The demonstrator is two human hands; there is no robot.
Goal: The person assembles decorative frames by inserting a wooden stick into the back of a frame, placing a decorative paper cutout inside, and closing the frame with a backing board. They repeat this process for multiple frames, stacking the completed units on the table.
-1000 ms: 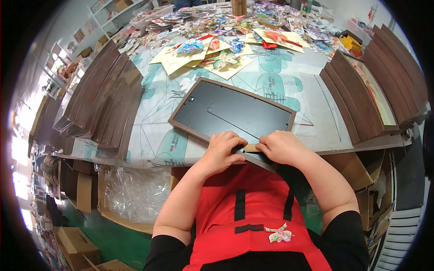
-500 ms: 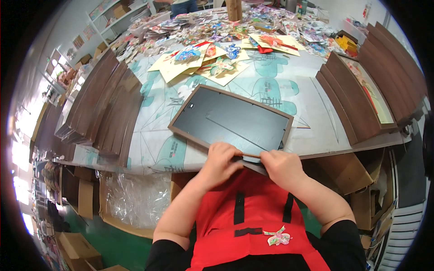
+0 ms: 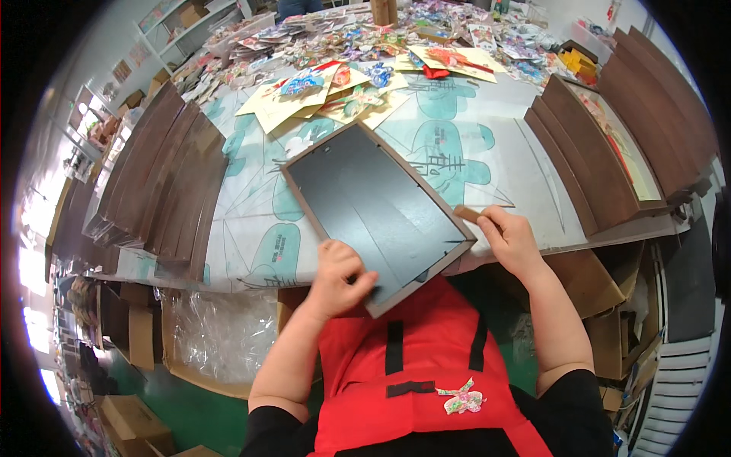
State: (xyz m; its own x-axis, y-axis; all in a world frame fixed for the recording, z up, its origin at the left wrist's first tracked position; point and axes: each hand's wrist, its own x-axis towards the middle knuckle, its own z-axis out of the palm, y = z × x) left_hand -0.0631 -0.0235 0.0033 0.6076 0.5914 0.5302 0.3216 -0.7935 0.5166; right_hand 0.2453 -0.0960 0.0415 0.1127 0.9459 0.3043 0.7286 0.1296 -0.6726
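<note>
Steady the frame [image 3: 377, 209] with the left hand [image 3: 337, 279], grip curled over its edge, right hand [image 3: 510, 234] pinching the brown strip [image 3: 467, 214].

The picture frame [image 3: 381, 206] lies back side up at centre, its lower corner beyond the near edge of the table [image 3: 521, 171]. The left stack [image 3: 164, 175] stands at centre left; the right stack [image 3: 590, 160], upper right. Cards [image 3: 270, 118] lie behind the frame, before a heap of small items [image 3: 343, 38].

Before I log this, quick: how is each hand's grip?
Left hand: curled at the brown frame; whether holding it cannot be told.
Right hand: closed, holding a brown stick.
</note>
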